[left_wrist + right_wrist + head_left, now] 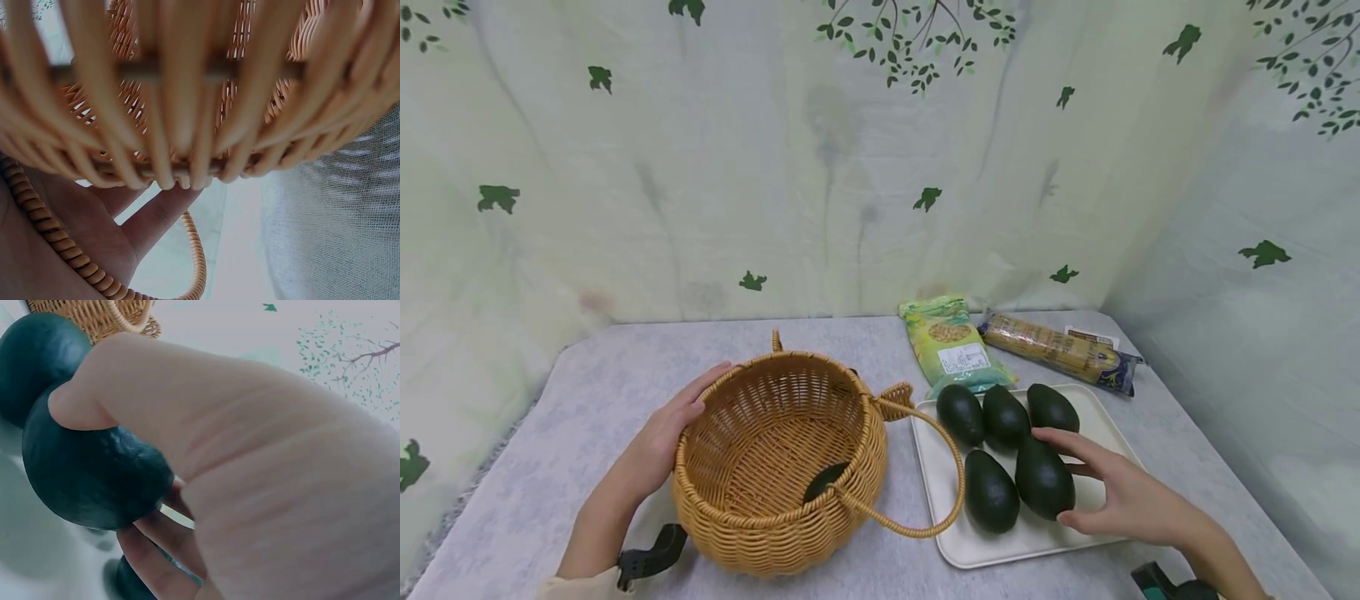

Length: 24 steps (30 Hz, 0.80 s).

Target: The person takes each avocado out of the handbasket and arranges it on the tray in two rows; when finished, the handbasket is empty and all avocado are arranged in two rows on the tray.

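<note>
My right hand (1120,496) grips an avocado (1045,479) at the front of a white tray (955,552). In the right wrist view the thumb lies over this dark avocado (94,465) and the fingers reach beneath it. Several other avocados (991,492) sit close by on the tray. To the left stands a round wicker basket (782,542), with one avocado (826,481) partly visible inside. My left hand (658,437) rests against the basket's left side, fingers extended. In the left wrist view the basket's weave (187,125) hides the fingertips, and a looped handle (62,240) crosses the palm.
A green and yellow packet (951,346) lies behind the tray, beside a long clear-wrapped package (1052,346). The basket's right handle (958,467) sticks out over the tray's left edge. Leaf-printed cloth (775,167) hangs behind the table (602,358).
</note>
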{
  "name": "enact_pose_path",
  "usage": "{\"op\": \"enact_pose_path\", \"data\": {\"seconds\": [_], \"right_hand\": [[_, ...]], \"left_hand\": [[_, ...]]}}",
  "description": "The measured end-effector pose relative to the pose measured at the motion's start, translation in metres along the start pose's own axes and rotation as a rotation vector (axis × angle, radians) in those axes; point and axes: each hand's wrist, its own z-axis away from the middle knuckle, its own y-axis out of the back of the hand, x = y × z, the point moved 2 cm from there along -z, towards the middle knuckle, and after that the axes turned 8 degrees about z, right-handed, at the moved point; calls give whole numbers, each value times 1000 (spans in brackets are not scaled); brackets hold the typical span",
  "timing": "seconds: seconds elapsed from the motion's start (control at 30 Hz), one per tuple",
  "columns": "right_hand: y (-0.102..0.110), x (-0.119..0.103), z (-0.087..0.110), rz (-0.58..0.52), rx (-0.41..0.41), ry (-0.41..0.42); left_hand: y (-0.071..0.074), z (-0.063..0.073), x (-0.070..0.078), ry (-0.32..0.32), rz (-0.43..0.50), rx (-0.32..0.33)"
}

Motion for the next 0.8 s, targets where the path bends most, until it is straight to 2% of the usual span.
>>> {"op": "enact_pose_path", "data": {"seconds": [0.37, 0.6, 0.8], "right_hand": [[-7, 6, 2, -10, -72, 11], [-10, 10, 3, -14, -88, -1], [-13, 11, 2, -41, -80, 27]], "left_hand": [[0, -1, -1, 2, 6, -2], [0, -1, 0, -7, 2, 3], [0, -2, 0, -1, 3, 0]]}}
